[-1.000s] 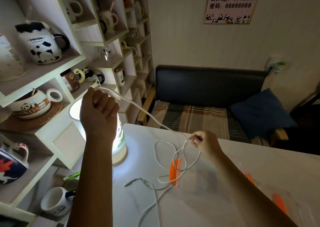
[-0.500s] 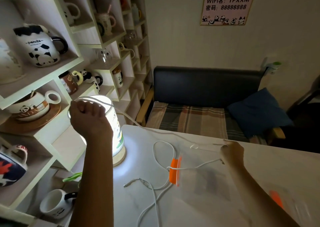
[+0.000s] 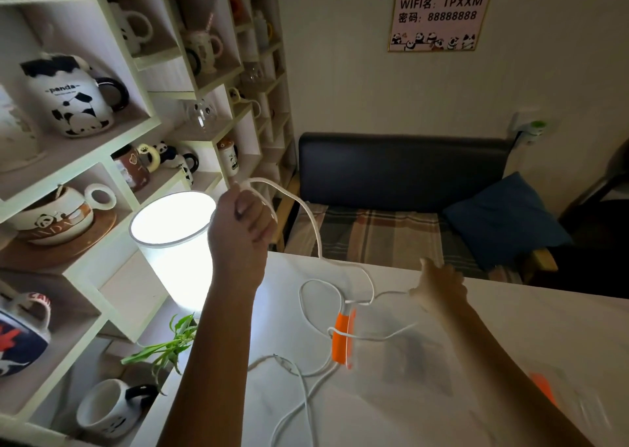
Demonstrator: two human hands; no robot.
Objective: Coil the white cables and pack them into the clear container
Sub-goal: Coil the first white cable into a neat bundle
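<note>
Far left: shelf unit (image 3: 112, 160) crowded with panda mugs. Beside it, a glowing lamp (image 3: 173, 242) at the table (image 3: 510, 327) edge. Raised above the table, left hand (image 3: 243, 222), fist clenched round a white cable (image 3: 316, 232). From there, cable sagging down to the tabletop, looping across the orange clip (image 3: 343, 341) of the clear container (image 3: 425, 354). Further right, right hand (image 3: 439, 286) low over the table, seemingly pinching the cable's far run, though blurred. Second orange clip (image 3: 544, 388) near the right forearm.
</note>
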